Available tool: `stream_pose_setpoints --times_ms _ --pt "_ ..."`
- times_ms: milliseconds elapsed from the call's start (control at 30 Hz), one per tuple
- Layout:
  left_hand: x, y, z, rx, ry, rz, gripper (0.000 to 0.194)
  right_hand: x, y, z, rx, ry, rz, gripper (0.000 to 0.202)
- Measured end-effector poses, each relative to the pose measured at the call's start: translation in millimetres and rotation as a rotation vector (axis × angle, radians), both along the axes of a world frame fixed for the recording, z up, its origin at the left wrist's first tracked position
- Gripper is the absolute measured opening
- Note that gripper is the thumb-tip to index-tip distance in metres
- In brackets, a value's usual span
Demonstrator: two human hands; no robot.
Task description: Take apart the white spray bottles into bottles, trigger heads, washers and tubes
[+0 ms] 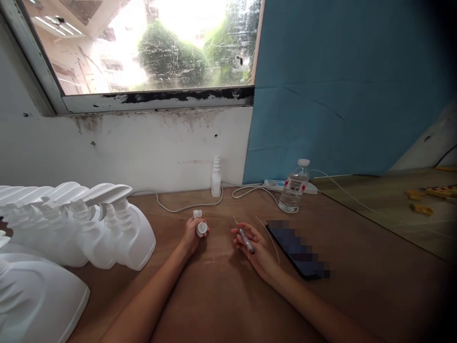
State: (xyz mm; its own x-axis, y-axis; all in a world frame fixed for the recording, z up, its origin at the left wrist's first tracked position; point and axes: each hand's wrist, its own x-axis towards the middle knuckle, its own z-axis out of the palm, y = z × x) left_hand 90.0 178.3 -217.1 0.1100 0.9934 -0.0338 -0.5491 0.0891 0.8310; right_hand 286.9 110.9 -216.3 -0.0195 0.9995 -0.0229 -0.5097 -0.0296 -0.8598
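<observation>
While our right hand holds a slim pointed tool in half-curled fingers, beside a dark phone, our left hand closes around a white plastic part. Farther across our tabletop stand a water bottle and a small white bottle.

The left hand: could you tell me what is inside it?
The left hand holds something white: a round part and a squarish part show. What lies between, inside the grip, is covered.
</observation>
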Motion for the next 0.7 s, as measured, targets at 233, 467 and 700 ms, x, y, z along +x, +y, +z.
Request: stream_pose_setpoints --times_ms 233,467,700 --pt "2 1 -2.1 0.012 0.045 -0.019 0.031 -12 -9 1.1 0.25 -0.283 -0.038 0.026" --pt "4 1 -5.2 0.026 0.128 -0.044 0.032 -39 -17 5.5 0.496 -0.513 0.02 0.02" --pt "6 -1 -4.6 0.066 0.242 -0.049 0.032 -47 -11 2.1 0.412 -0.565 -0.042 0.013"
